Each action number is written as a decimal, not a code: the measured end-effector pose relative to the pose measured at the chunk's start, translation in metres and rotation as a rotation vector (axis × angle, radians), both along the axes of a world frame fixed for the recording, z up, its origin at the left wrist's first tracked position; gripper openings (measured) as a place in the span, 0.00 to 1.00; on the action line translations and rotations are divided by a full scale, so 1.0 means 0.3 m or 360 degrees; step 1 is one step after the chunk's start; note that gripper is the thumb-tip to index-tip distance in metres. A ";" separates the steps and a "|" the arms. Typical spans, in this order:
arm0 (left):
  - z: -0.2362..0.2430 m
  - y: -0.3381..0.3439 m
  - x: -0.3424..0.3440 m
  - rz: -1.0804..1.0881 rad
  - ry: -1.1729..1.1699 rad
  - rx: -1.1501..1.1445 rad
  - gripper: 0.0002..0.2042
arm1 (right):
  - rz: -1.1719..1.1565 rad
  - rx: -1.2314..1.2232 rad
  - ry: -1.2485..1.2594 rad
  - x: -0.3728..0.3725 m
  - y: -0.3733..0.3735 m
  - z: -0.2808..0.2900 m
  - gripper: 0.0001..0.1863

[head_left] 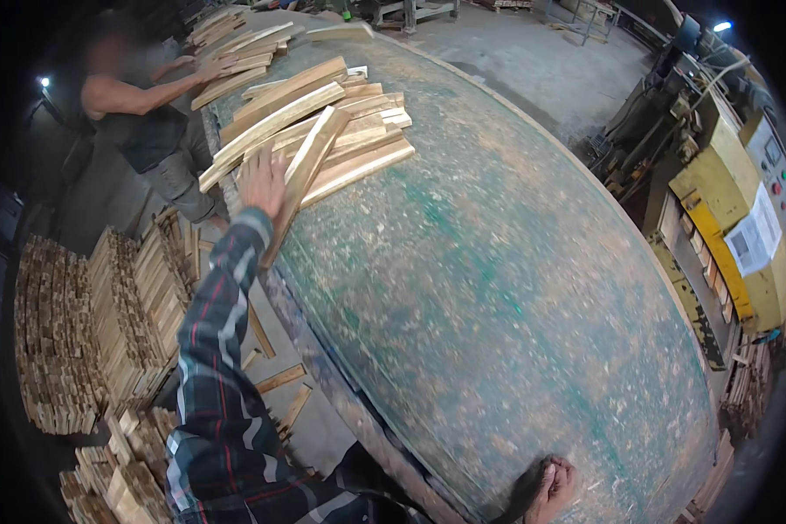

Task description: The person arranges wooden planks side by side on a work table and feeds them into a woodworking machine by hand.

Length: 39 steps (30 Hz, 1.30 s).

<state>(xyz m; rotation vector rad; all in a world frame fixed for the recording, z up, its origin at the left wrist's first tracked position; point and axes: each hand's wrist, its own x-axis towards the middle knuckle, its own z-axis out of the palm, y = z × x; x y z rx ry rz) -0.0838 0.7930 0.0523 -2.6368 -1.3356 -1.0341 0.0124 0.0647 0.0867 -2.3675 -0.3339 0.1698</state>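
Observation:
My left hand (262,179) reaches over a loose pile of pale wooden slats (358,157) on the worn, mottled green tabletop (498,332). Its fingers are stretched out, touching the pile beside a longer slat (301,183) that lies at an angle toward me. My right hand (550,489) rests on the tabletop at the lower right with its fingers curled closed; whatever they may hold is hidden.
A co-worker (135,109) at the far left handles another slat pile (240,65). Tall stacks of slats (57,332) stand left below the table. A yellow machine (716,218) with a button panel stands along the right. Loose slats (284,375) lie on the floor.

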 end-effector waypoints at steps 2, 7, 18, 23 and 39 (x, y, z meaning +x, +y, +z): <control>-0.045 0.259 0.055 -0.0069 0.0014 -0.0094 0.27 | 0.0221 -0.0288 -0.0253 0.015 0.086 -0.056 0.20; -0.109 0.542 0.218 -0.0110 0.0421 -0.0453 0.30 | 0.0217 -0.0575 -0.0463 0.036 0.165 -0.153 0.20; 0.096 0.404 0.322 0.0096 0.0886 -0.0768 0.48 | 0.0052 -0.0386 -0.0688 0.056 0.157 -0.293 0.14; -0.033 0.218 0.327 -0.0022 0.0449 -0.0817 0.45 | -0.0129 0.0089 -0.0377 0.041 0.131 -0.307 0.18; -0.039 -1.973 0.571 -0.0537 0.0608 -0.0247 0.37 | -0.0007 0.0245 -0.0296 -0.064 -0.076 -0.112 0.41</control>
